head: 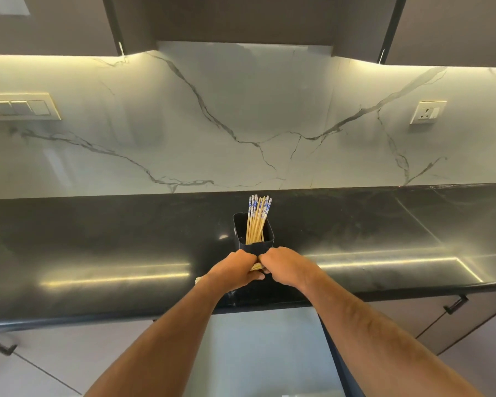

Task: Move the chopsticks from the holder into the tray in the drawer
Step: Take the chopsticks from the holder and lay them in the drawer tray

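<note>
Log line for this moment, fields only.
left hand: grips chopstick bundle | right hand: grips same bundle | holder: more chopsticks upright inside | drawer tray: not in view

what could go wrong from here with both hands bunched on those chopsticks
1. The left hand and right hand hold a bundle whose ends poke out at the left; loose ones may slip onto the counter or floor.
2. The hands sit right against the holder; a nudge may tip it and spill the chopsticks standing inside.
3. No drawer tray is visible, so the carry may be blind.
</note>
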